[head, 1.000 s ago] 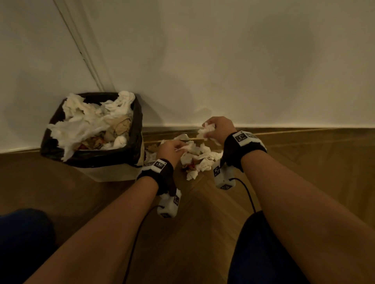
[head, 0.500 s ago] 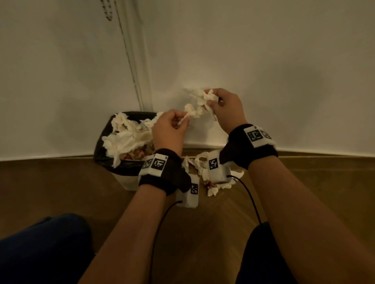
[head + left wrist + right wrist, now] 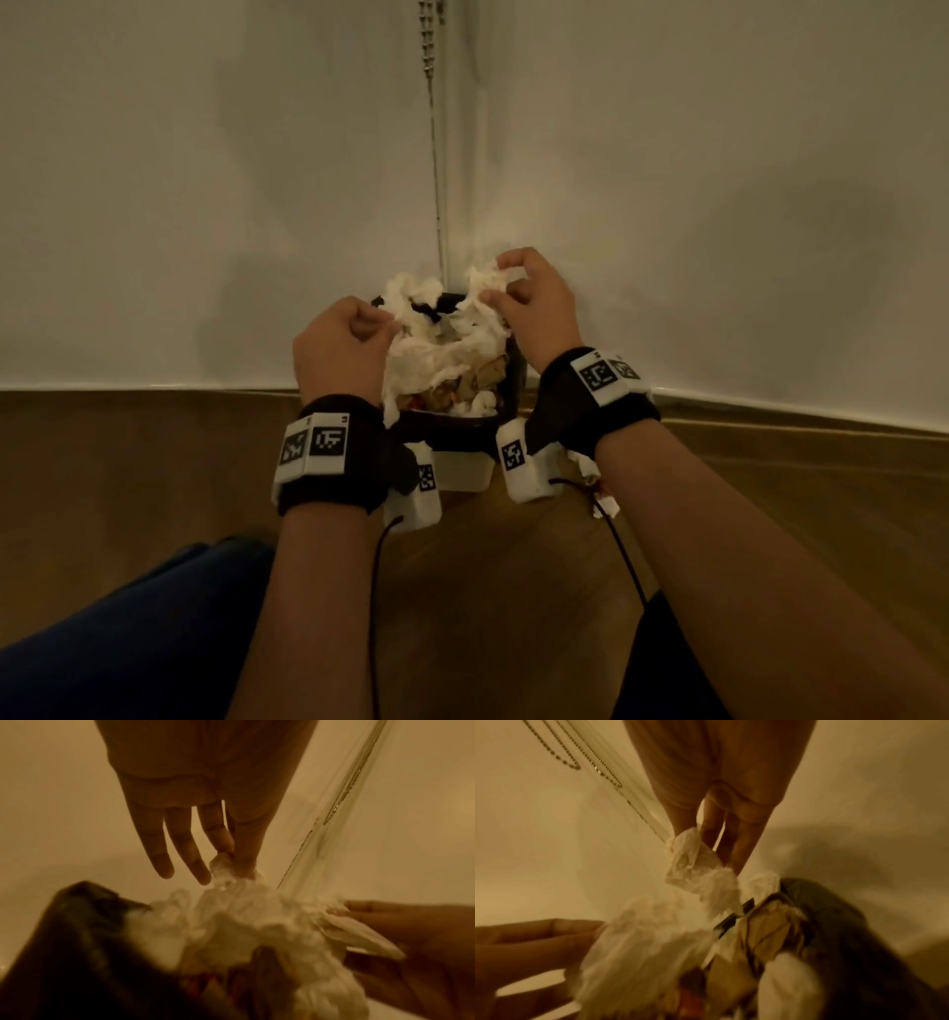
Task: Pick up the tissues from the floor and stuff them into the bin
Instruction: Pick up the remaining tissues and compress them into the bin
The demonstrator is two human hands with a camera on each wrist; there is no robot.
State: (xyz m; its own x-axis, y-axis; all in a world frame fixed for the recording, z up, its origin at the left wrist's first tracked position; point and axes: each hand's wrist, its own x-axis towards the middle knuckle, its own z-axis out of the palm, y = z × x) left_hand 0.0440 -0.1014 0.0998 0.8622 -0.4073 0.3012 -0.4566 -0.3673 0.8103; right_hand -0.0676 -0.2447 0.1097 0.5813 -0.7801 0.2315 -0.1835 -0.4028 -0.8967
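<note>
Bin [image 3: 514,390] stood in wall corner, heaped with tissues [image 3: 441,354]; left hand [image 3: 341,349] pinched tissue over rim, right hand [image 3: 534,308] pinched another above bin; few scraps [image 3: 605,506] lay on floor [image 3: 154,462] beside right wrist

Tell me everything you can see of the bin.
The bin is a small container lined with a black bag, its pale lower body showing beneath. It stands upright on the wooden floor in the corner where two white walls meet. It is heaped above the rim with crumpled white tissues and some brownish waste. The left hand and right hand both pinch tissue over its top. More tissue lies on the floor beside it.
</note>
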